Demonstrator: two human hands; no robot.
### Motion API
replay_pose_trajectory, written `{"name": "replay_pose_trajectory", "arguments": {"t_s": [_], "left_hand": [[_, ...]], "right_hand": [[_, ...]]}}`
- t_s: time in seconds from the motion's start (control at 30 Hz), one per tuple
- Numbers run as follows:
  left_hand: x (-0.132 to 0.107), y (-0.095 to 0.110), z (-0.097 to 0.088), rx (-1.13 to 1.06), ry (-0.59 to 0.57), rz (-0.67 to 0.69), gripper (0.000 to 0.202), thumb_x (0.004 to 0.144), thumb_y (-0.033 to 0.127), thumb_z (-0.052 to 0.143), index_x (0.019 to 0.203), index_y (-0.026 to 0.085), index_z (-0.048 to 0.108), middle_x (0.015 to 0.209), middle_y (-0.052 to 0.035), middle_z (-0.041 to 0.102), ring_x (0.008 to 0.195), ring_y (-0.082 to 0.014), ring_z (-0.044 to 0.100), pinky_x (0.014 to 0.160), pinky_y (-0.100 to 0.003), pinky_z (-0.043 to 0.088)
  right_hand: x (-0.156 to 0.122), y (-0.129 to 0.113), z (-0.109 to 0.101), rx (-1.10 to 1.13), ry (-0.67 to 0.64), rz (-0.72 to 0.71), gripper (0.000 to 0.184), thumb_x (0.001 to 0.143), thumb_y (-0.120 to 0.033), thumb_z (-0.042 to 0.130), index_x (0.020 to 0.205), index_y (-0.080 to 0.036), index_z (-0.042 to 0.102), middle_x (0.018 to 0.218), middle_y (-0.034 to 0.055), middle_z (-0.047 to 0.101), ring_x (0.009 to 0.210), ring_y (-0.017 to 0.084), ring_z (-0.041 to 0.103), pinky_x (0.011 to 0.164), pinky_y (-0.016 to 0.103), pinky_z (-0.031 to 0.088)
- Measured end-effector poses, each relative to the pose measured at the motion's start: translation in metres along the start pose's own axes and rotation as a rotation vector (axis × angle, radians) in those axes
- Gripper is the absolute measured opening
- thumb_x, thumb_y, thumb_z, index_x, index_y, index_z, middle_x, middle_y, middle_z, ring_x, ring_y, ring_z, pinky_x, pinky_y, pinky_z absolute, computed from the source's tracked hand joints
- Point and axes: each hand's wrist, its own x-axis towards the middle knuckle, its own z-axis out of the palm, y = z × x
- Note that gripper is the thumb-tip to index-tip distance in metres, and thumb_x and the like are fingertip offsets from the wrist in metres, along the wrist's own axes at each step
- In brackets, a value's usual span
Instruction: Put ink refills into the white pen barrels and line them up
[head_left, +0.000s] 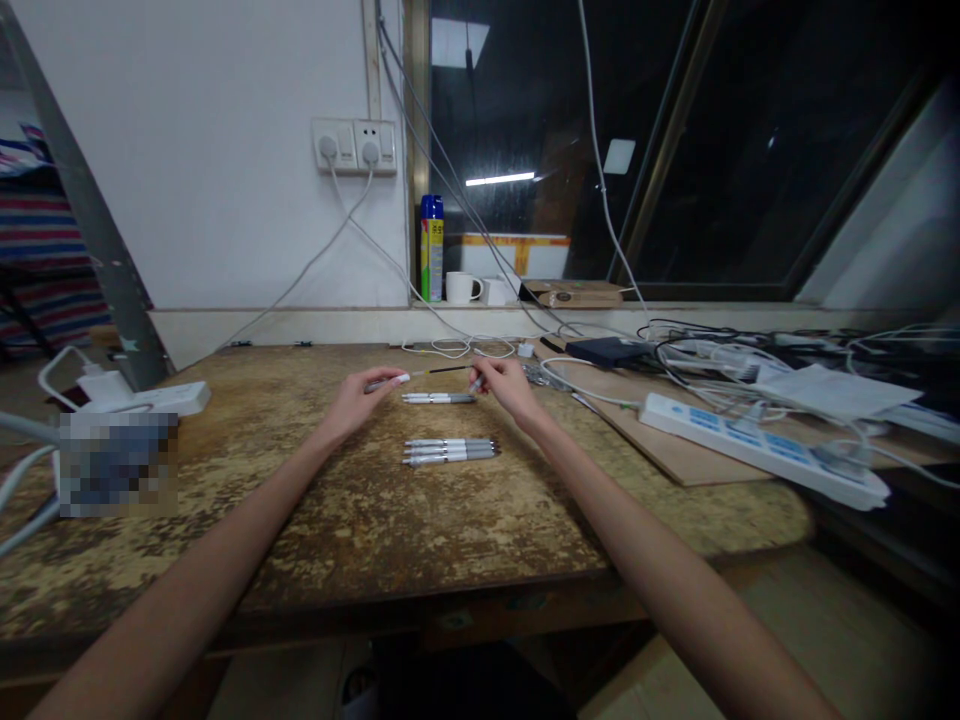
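Evidently, both hands grasp pen parts above a worn worktop

The left grip [356,398] is pinched around a pen barrel [384,382], its white end pointing right. Opposite it, the right grip [510,387] pinches a thin dark refill [448,370], which reaches leftward out of the fingertips towards the barrel's white end; the two ends are near each other, apparently apart. A small grey piece [477,383] also shows at the right fingertips, too small to identify.

Just below the space between the hands, a pair of pens [439,398] lies sideways on the worktop [450,540]. Nearer the person lies a second group of pens [450,452], packed so closely that their exact number is hard to make out.

Past the right grip sit a clear plastic wrapper [546,376] and a dark flat box [607,351]; a white power strip [757,450] rests farther right among tangled cables. A mug [460,288] and a spray can [433,250] stand on the window ledge.

The left fingers cover much of the barrel, and the right fingers hide the refill's far end. A pixelated patch masks something at left, and the bottom edge cuts off both forearms.
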Motion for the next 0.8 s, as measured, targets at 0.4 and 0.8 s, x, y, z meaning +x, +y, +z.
{"name": "replay_pose_trajectory", "arguments": {"t_s": [0.4, 0.8], "left_hand": [[-0.002, 0.006, 0.002, -0.031, -0.031, -0.024, 0.048, 0.087, 0.060, 0.065, 0.114, 0.023, 0.077, 0.120, -0.0092, 0.075, 0.113, -0.0277, 0.067, 0.106, -0.041, 0.045], [0.000, 0.006, 0.000, -0.059, -0.014, -0.064, 0.050, 0.086, 0.059, 0.067, 0.115, 0.020, 0.077, 0.121, -0.0093, 0.074, 0.115, -0.0286, 0.066, 0.107, -0.041, 0.045]], "right_hand": [[0.000, 0.004, 0.001, -0.058, -0.035, -0.063, 0.043, 0.090, -0.047, 0.052, 0.062, -0.018, 0.065, 0.057, 0.0024, 0.061, 0.052, 0.013, 0.051, 0.054, 0.026, 0.038], [0.000, 0.005, -0.001, -0.208, -0.026, -0.126, 0.045, 0.094, -0.050, 0.051, 0.064, -0.019, 0.066, 0.060, 0.0028, 0.065, 0.057, 0.016, 0.056, 0.059, 0.026, 0.042]]}}
